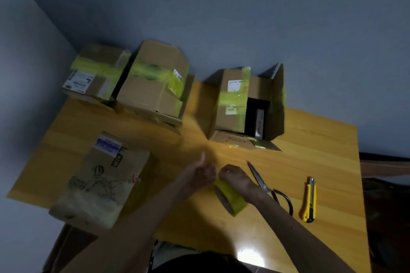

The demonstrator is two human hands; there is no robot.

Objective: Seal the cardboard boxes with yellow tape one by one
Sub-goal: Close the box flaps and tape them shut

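Tape roll (231, 197) on edge, axis left-right; right hand (233, 174) fingers grip it; left hand (202, 172) grasp unclear.

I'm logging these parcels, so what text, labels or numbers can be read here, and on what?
"B23C", roughly: white sticker on the open box.
Red lettering on the grey item inside it: too blurred.
White labels on the taped boxes: too blurred.
Blue label on the near box: too blurred.
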